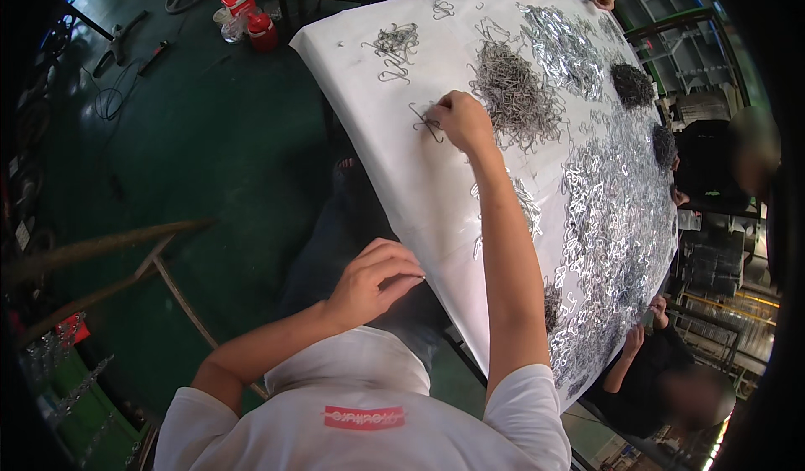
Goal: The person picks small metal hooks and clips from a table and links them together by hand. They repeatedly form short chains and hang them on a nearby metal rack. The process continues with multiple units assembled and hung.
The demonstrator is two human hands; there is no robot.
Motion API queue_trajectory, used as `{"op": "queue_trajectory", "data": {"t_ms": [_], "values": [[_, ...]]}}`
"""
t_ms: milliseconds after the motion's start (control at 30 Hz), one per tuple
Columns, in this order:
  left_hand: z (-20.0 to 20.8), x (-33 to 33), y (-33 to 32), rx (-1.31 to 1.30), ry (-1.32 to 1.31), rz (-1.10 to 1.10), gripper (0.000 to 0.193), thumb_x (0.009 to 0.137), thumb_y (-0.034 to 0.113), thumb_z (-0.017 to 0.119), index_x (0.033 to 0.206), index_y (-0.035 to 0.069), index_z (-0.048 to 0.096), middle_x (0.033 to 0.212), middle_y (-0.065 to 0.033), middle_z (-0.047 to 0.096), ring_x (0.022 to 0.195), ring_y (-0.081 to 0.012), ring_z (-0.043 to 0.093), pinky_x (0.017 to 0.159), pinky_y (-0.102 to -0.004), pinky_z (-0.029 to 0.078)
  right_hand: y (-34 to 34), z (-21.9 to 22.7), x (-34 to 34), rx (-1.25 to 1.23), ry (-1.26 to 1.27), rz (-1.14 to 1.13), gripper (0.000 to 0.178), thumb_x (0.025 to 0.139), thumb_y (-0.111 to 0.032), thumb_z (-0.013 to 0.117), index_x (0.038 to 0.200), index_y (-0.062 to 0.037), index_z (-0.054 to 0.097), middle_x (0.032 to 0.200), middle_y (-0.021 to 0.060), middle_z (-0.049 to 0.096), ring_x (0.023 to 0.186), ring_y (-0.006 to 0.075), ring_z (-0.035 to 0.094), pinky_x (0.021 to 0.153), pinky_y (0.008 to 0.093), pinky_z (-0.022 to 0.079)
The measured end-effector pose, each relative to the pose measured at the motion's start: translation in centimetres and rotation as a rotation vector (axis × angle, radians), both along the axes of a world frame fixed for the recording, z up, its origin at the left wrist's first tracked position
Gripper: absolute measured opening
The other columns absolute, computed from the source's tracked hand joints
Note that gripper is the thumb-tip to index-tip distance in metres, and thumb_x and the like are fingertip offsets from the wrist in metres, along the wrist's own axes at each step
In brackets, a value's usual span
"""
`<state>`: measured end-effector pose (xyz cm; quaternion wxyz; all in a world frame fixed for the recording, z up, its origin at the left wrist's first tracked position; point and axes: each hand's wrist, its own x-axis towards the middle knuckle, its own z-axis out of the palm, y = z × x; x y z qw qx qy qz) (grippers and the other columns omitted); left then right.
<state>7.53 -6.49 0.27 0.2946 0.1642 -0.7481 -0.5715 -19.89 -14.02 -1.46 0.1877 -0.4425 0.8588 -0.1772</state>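
Note:
My right hand (463, 121) reaches across the white-covered table (369, 111), its fingers closed at a few dark wire hooks (429, 124). At least one of the hooks appears to be in the fingertips, which are partly hidden. Beside that hand lies a dense heap of grey wire hooks (513, 94). My left hand (373, 282) is held in front of my body, off the table's near edge. Its thumb and fingers come together in a pinch; whatever they hold, if anything, is too small to make out.
A small group of hooks (397, 43) lies toward the far left corner. Shiny metal pieces (616, 228) spread over the table's right part, near dark heaps (631, 85). Other people sit around the table. A red container (262, 31) stands on the green floor; a metal rail (109, 249) is at left.

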Motion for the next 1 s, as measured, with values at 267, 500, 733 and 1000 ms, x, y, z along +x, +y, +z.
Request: {"op": "queue_trajectory", "data": {"t_ms": [267, 500, 733, 1000], "values": [[-0.5, 0.8, 1.2, -0.076, 0.030, 0.030, 0.014, 0.074, -0.002, 0.072, 0.086, 0.003, 0.069, 0.090, -0.0068, 0.065, 0.087, -0.0248, 0.061, 0.075, -0.0335, 0.050, 13.1, 3.2, 6.0, -0.482, -1.084, -0.302, 0.013, 0.094, -0.017, 0.058, 0.091, -0.0039, 0.060, 0.081, -0.0005, 0.059, 0.064, 0.0058, 0.049, 0.058, 0.0206, 0.038], [-0.2, 1.6, 2.6, -0.101, 0.046, 0.066, 0.016, 0.074, -0.002, 0.072, 0.088, 0.004, 0.069, 0.091, -0.0075, 0.066, 0.084, -0.0248, 0.061, 0.073, -0.0338, 0.050, 21.5, 5.9, 17.8, -0.708, -1.226, -0.523, 0.011, 0.092, -0.012, 0.064, 0.094, -0.0012, 0.060, 0.087, 0.0047, 0.062, 0.064, 0.0072, 0.054, 0.051, 0.0204, 0.039], [0.5, 1.9, 3.5, -0.131, 0.070, 0.043, 0.015, 0.073, -0.002, 0.072, 0.087, 0.004, 0.069, 0.091, -0.0064, 0.066, 0.083, -0.0240, 0.061, 0.072, -0.0334, 0.050, 22.9, 5.7, 20.5, -0.774, -1.099, -0.645, 0.011, 0.091, -0.015, 0.066, 0.095, -0.0051, 0.063, 0.087, -0.0031, 0.060, 0.071, 0.0022, 0.045, 0.061, 0.0182, 0.033], [0.1, 1.1, 3.4, -0.168, 0.093, 0.037, 0.017, 0.075, -0.001, 0.072, 0.091, 0.004, 0.070, 0.093, -0.0075, 0.067, 0.084, -0.0252, 0.062, 0.072, -0.0343, 0.050, 22.8, 4.7, 21.1, -0.948, -0.857, -0.566, 0.007, 0.091, -0.009, 0.064, 0.093, -0.0035, 0.060, 0.094, -0.0002, 0.056, 0.080, 0.0068, 0.050, 0.071, 0.0202, 0.040]]}}
